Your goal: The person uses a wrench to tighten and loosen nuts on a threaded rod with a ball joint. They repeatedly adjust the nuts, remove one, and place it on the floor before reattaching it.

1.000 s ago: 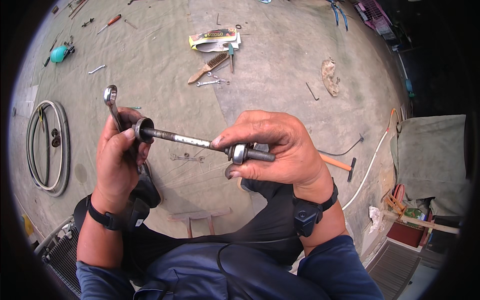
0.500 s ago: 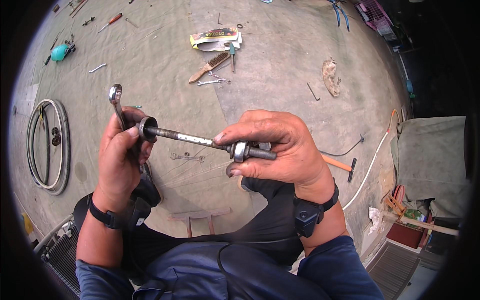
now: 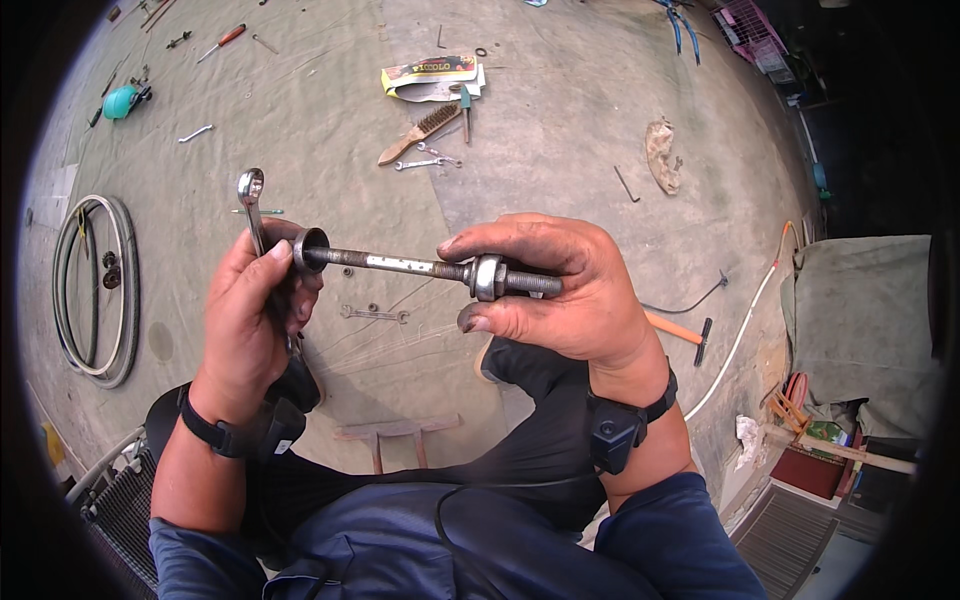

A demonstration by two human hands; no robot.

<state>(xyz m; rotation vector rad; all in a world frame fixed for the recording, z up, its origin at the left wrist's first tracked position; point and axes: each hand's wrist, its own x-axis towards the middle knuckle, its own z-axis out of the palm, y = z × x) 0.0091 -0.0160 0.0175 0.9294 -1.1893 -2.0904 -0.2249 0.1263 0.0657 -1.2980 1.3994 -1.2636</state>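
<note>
From the head view, our left hand [image 3: 250,320] has tipped the slim silver steel spanner [image 3: 252,205] slightly more upright than a moment ago, fist still clenched on it and on the dark cup-ended threaded steel axle [image 3: 400,265]. Our right hand [image 3: 560,290] pinches the grey nut [image 3: 487,277] on the axle, which spans level between both grips above the tarp.

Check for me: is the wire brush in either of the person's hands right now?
No: the wire brush lies on the floor, while the left hand holds a wrench and the right hand grips the threaded axle.

A single head-worn fisheye view looks steeply down, close over the lap and concrete floor [image 3: 560,150].
</note>
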